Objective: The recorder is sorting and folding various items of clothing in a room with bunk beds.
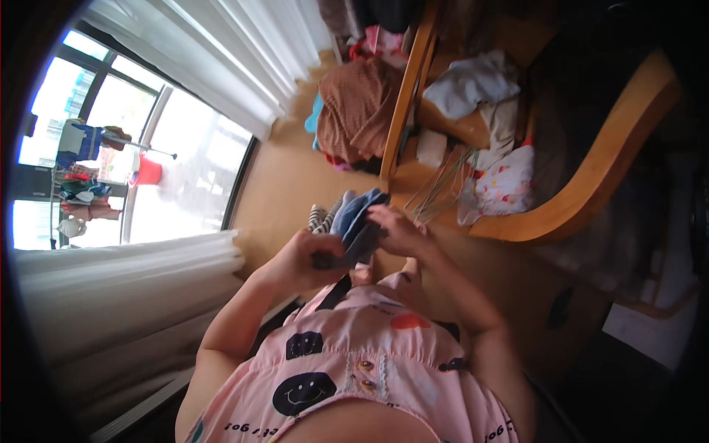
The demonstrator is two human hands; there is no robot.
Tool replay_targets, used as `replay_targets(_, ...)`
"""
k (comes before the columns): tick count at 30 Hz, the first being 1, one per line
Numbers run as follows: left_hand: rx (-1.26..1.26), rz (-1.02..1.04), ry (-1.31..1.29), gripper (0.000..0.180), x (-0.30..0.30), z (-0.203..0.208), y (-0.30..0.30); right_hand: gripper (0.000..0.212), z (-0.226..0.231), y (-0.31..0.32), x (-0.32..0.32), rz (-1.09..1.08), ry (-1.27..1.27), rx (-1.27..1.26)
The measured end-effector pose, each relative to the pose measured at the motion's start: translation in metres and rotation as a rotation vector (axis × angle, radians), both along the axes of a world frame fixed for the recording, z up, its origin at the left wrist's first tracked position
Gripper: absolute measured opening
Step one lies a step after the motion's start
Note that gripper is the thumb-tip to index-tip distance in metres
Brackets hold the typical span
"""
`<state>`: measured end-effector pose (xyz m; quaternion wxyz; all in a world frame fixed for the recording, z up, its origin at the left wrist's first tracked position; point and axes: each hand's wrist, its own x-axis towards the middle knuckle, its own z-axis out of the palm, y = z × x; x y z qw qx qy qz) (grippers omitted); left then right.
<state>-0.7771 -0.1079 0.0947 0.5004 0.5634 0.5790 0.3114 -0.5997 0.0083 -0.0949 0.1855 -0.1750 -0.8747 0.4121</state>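
In front of my body I hold a small folded piece of blue and dark grey clothing (pixel 355 218) between both hands. My left hand (pixel 304 252) is closed round its lower left part, with the fingers curled into the dark cloth. The fingers of my right hand (pixel 397 230) pinch its upper right edge. Just beyond my left hand shows a black-and-white striped cloth (pixel 317 218); whether it touches the blue piece I cannot tell. The exact kind of clothing is hidden by its folds and my fingers.
Ahead lies a heap with a brown cloth (pixel 359 111) on top. To the right, a wooden chair (pixel 591 177) bears a light grey cloth (pixel 473 83), a white patterned cloth (pixel 502 184) and thin wire hangers (pixel 442 181). White curtains (pixel 118 284) flank a bright window at left.
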Motion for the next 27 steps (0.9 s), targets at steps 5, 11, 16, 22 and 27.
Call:
replay_targets(5, 0.224, 0.005, -0.197, 0.023, -0.040, 0.046, -0.041, 0.035, -0.035, -0.028, 0.011, 0.046, -0.240, 0.148)
replay_targets(11, 0.191, 0.212, 0.231, 0.021, -0.082, 0.045, -0.088, 0.017, -0.019, -0.017, 0.071, -0.081, -0.408, 0.063)
replay_targets(16, 0.158, 0.252, 0.540, 0.015, -0.120, -0.016, -0.094, 0.018, 0.065, 0.004, 0.104, -0.256, -0.400, 0.586)
replay_targets(22, 0.043, 0.272, 0.199, 0.012, -0.086, -0.043, -0.061, 0.027, 0.113, -0.002, 0.098, -0.590, -0.104, -0.365)
replay_targets(27, 0.008, -0.035, -0.106, 0.016, 0.013, -0.055, -0.067, 0.022, 0.122, -0.106, 0.031, -0.456, 0.046, -0.804)
